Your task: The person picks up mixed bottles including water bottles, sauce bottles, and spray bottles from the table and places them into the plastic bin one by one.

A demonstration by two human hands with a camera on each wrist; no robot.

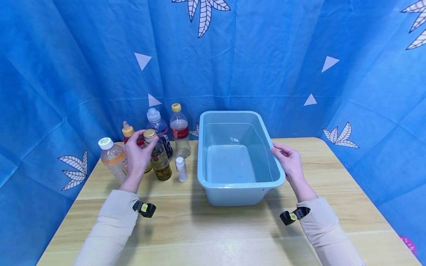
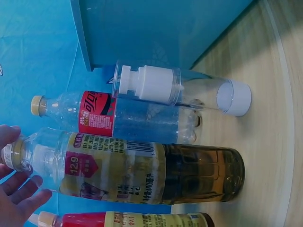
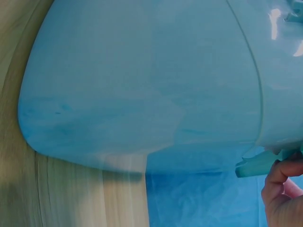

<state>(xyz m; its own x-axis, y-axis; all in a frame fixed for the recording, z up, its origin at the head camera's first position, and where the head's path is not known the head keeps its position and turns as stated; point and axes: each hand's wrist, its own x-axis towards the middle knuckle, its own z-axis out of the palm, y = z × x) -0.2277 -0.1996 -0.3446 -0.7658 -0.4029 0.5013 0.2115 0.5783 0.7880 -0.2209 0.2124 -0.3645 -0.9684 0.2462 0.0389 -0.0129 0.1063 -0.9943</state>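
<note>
Left of the basin [image 1: 233, 197], among other bottles [image 1: 181, 142], the left hand [image 1: 137, 158] pinches an amber bottle [image 1: 161, 161] by its cap [image 1: 149, 133] between fingers and thumb, the narrow top seemingly easiest to grasp. At the basin's right side, the right hand [image 1: 289, 162] grips its rim [image 1: 265, 131], probably for steadiness.

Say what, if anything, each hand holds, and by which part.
Left hand holds the bottle of amber liquid by its cap; right hand holds the blue basin by its right rim.
</note>
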